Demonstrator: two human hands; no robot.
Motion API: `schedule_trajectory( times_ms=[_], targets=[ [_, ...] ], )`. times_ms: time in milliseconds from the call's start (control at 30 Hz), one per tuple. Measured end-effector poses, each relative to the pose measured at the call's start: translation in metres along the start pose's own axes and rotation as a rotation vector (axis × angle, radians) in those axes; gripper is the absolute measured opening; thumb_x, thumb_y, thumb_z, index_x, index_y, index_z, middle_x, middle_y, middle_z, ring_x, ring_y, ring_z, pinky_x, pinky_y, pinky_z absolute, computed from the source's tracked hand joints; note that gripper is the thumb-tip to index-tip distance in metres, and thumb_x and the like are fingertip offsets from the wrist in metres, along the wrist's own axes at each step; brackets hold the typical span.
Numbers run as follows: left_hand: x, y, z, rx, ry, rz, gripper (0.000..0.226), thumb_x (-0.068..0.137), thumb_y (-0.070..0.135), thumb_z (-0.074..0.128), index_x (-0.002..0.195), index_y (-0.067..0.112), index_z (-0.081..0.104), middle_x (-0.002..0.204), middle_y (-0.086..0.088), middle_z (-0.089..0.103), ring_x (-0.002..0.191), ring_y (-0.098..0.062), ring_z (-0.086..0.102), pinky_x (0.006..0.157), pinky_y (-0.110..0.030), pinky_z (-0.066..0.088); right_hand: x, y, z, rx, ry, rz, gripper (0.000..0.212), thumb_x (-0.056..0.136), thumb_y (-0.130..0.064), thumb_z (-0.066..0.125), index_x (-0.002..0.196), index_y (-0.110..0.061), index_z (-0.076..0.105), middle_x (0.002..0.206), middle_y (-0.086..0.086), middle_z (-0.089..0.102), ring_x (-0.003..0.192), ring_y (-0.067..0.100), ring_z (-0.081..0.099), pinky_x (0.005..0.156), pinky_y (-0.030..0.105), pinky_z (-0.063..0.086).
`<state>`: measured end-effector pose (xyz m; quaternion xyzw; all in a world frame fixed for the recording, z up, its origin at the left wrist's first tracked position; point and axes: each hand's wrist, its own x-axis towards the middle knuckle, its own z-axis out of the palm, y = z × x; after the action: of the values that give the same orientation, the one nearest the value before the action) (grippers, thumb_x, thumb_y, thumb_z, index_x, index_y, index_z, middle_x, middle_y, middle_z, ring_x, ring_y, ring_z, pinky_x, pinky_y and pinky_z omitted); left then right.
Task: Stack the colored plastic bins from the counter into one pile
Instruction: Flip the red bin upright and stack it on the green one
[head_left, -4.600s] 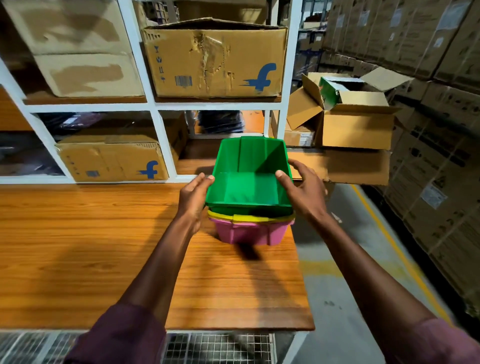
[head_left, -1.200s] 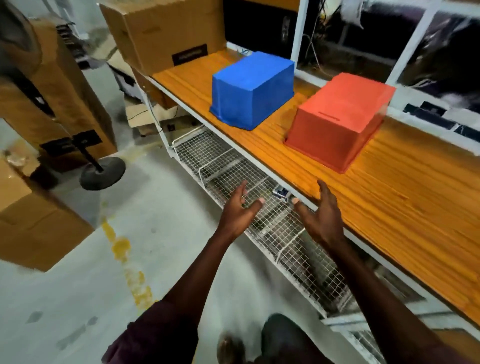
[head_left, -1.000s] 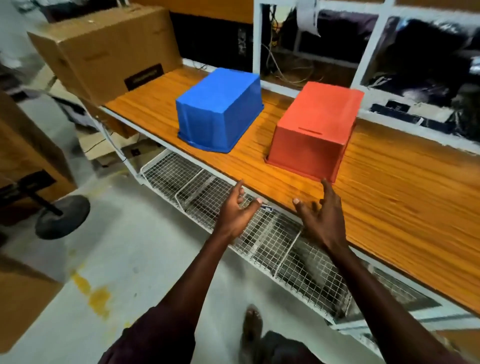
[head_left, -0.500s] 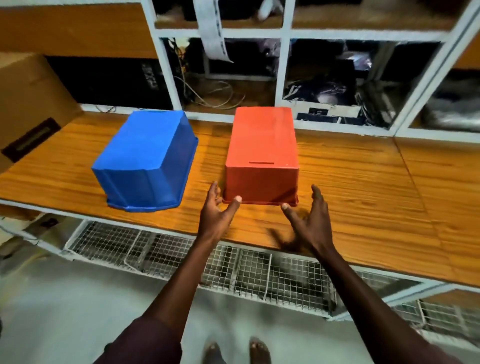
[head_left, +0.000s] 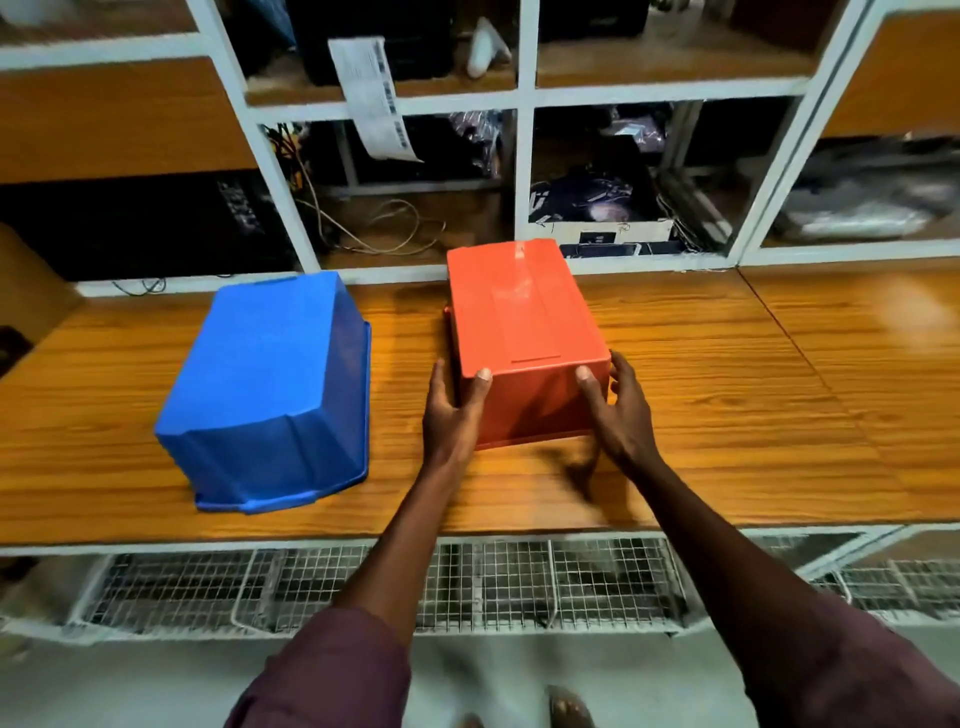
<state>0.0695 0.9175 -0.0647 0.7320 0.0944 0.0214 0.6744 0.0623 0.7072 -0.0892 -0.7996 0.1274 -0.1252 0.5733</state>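
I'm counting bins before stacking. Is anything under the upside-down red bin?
Cannot tell. The red bin sits mouth-down on the counter, so its walls hide the inside. Both hands, left hand and right hand, grip its near corners.

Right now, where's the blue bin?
In the head view, the blue bin sits upside down on the wooden counter, left of the red bin, untouched.

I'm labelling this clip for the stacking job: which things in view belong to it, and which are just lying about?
Job: red bin, upside down, held by left hand and right hand; blue bin, upside down beside it.

Lying about: hanging paper label, loose cables, wire baskets.
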Motion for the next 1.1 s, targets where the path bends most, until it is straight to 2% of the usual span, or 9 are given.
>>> schedule_trajectory(
  times_ms=[167, 267, 333, 534, 667, 734, 800, 900, 1100],
  targets=[
    [0.018, 0.007, 0.014, -0.063, -0.020, 0.009, 0.092, 0.082, 0.066, 0.065, 0.158, 0.027, 0.029, 0.154, 0.001, 0.048, 0.136, -0.016, 0.050, 0.111, -0.038, 0.045, 0.016, 0.000, 0.004, 0.099, -0.012, 0.035, 0.104, 0.074, -0.084, 0.053, 0.157, -0.022, 0.041, 0.153, 0.009, 0.053, 0.137, 0.026, 0.053, 0.108, 0.044, 0.050],
    [0.023, 0.003, 0.023, -0.082, 0.008, 0.045, 0.067, 0.094, 0.050, 0.063, 0.154, 0.029, 0.040, 0.140, 0.005, 0.059, 0.123, -0.012, 0.059, 0.095, -0.023, 0.049, 0.022, 0.003, 0.005, 0.156, -0.035, 0.056, 0.099, 0.077, -0.080, 0.055, 0.156, -0.023, 0.043, 0.152, 0.008, 0.054, 0.135, 0.025, 0.055, 0.094, 0.027, 0.049],
    [0.026, 0.003, 0.027, -0.107, 0.020, 0.046, 0.065, 0.097, 0.044, 0.062, 0.154, 0.028, 0.039, 0.140, 0.005, 0.059, 0.121, -0.011, 0.058, 0.092, -0.018, 0.046, 0.025, 0.003, 0.005, 0.181, -0.059, 0.052, 0.093, 0.079, -0.078, 0.056, 0.155, -0.026, 0.044, 0.148, 0.004, 0.058, 0.130, 0.022, 0.058, 0.087, 0.020, 0.048],
    [0.032, -0.006, 0.034, -0.133, 0.058, 0.012, 0.081, 0.084, 0.058, 0.066, 0.154, 0.029, 0.039, 0.143, 0.004, 0.059, 0.126, -0.013, 0.058, 0.108, -0.036, 0.048, 0.026, 0.006, 0.008, 0.256, -0.083, 0.029, 0.081, 0.080, -0.077, 0.057, 0.148, -0.034, 0.054, 0.134, -0.006, 0.068, 0.122, 0.013, 0.063, 0.095, 0.030, 0.052],
    [0.033, -0.006, 0.037, -0.200, 0.078, 0.010, 0.065, 0.093, 0.046, 0.066, 0.152, 0.025, 0.045, 0.143, 0.002, 0.059, 0.130, -0.015, 0.056, 0.111, -0.039, 0.045, 0.027, -0.009, 0.001, 0.231, -0.069, -0.014, 0.079, 0.080, -0.077, 0.058, 0.146, -0.034, 0.057, 0.128, -0.011, 0.070, 0.116, 0.003, 0.065, 0.084, 0.019, 0.053],
    [0.031, -0.004, 0.038, -0.264, 0.093, -0.008, 0.071, 0.084, 0.057, 0.069, 0.146, 0.027, 0.052, 0.138, 0.003, 0.064, 0.127, -0.016, 0.059, 0.111, -0.045, 0.046, 0.030, -0.017, -0.004, 0.181, -0.067, -0.033, 0.088, 0.077, -0.084, 0.058, 0.150, -0.034, 0.053, 0.136, -0.007, 0.068, 0.120, 0.008, 0.065, 0.091, 0.024, 0.057],
    [0.029, -0.003, 0.041, -0.351, 0.106, -0.042, 0.074, 0.076, 0.064, 0.071, 0.139, 0.029, 0.059, 0.132, 0.002, 0.068, 0.123, -0.020, 0.063, 0.108, -0.051, 0.048, 0.032, -0.027, -0.011, 0.095, -0.057, -0.043, 0.100, 0.070, -0.094, 0.056, 0.153, -0.038, 0.047, 0.144, -0.003, 0.063, 0.126, 0.016, 0.063, 0.102, 0.040, 0.056],
    [0.022, 0.000, 0.048, -0.539, 0.108, -0.102, 0.067, 0.076, 0.057, 0.074, 0.133, 0.024, 0.063, 0.128, -0.006, 0.070, 0.119, -0.027, 0.066, 0.104, -0.057, 0.049, 0.034, -0.049, -0.021, -0.119, -0.011, -0.101, 0.105, 0.066, -0.101, 0.048, 0.154, -0.044, 0.041, 0.155, -0.005, 0.054, 0.136, 0.022, 0.055, 0.109, 0.056, 0.048],
    [0.002, 0.002, 0.059, -0.737, 0.036, -0.237, 0.048, 0.095, 0.041, 0.059, 0.134, 0.013, 0.060, 0.129, -0.019, 0.068, 0.117, -0.034, 0.064, 0.107, -0.058, 0.045, 0.022, -0.089, -0.036, -0.548, 0.044, -0.257, 0.104, 0.066, -0.104, 0.034, 0.153, -0.047, 0.041, 0.160, -0.008, 0.045, 0.145, 0.026, 0.043, 0.106, 0.064, 0.043]
  ],
)
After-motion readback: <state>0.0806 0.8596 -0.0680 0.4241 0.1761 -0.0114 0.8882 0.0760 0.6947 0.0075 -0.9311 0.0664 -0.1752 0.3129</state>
